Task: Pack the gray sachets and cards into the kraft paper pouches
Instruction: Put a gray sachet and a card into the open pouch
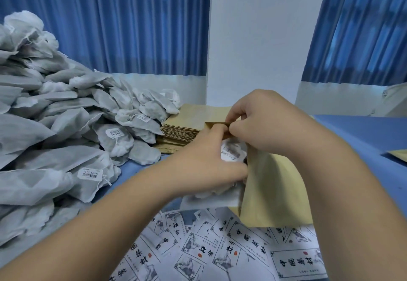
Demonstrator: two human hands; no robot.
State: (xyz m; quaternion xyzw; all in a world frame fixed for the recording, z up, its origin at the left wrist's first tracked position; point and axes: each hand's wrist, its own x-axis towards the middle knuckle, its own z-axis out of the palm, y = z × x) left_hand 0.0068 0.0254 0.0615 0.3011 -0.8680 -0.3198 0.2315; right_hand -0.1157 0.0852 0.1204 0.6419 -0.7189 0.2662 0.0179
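A kraft paper pouch (273, 184) is held upright above the table in the middle of the view. My right hand (264, 122) pinches its top edge. My left hand (209, 162) grips a gray sachet (231, 152) with a white label at the pouch's open side and also touches the pouch's top edge. The sachet's lower part (211, 197) sticks out below my left hand. Printed cards (231, 247) lie scattered on the table in front of me.
A large heap of gray sachets (61, 126) fills the left side. A stack of flat kraft pouches (182, 129) lies behind my hands. Another kraft pouch (398, 155) shows at the right edge of the blue table (363, 131). Blue curtains hang behind.
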